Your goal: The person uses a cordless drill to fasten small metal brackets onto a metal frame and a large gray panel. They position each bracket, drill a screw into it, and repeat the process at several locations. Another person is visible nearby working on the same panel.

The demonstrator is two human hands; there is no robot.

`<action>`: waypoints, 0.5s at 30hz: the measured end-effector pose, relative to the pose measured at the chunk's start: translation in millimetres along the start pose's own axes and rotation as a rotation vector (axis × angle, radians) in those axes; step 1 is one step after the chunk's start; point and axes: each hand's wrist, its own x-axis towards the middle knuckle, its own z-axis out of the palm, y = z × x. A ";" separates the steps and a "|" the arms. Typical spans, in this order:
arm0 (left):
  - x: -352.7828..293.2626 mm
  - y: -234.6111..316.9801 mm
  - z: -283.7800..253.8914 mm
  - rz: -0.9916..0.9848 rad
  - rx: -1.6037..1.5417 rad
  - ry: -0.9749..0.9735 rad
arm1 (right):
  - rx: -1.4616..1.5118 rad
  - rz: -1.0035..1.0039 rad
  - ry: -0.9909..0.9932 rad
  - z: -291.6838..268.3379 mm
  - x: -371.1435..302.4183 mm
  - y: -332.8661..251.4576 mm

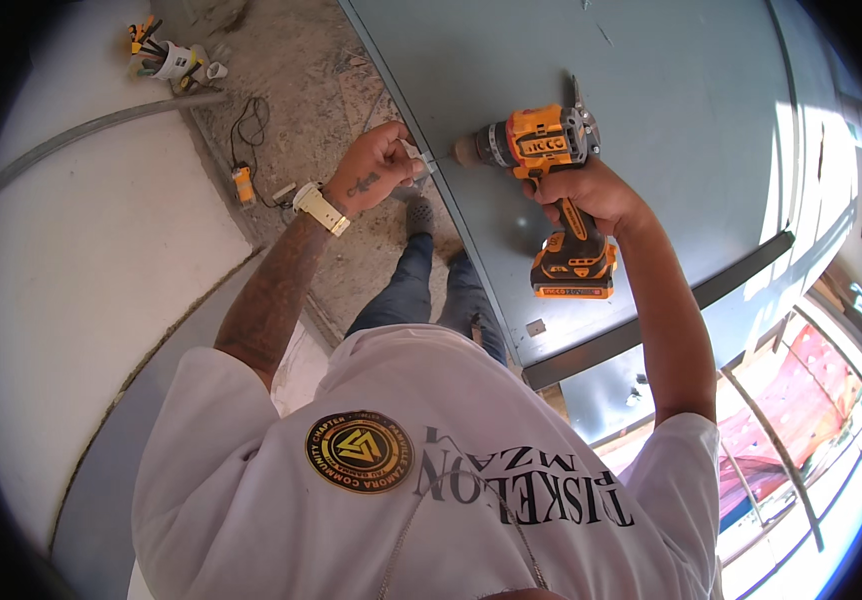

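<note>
On my feed the right hand (591, 195) is wrapped round the grip of an orange-and-black cordless drill (543, 138), seen against a large grey-blue flat panel (671, 90), its chuck pointing toward the panel's long left edge. At that edge I see the left hand (376, 170) pinching a small pale piece (427, 164) between thumb and fingers; whether the drill's tip touches it, I can't tell.

Along the left edge of the dusty concrete floor (296, 60) we see an orange-cased device (243, 186) and a looped black cord (254, 108); a white bucket (173, 63) of hand tools (145, 40) stands near its far left corner.
</note>
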 end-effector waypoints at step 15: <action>-1.6 3.4 -0.8 -0.024 0.024 -0.015 | -0.025 -0.009 0.014 2.9 -3.2 -4.7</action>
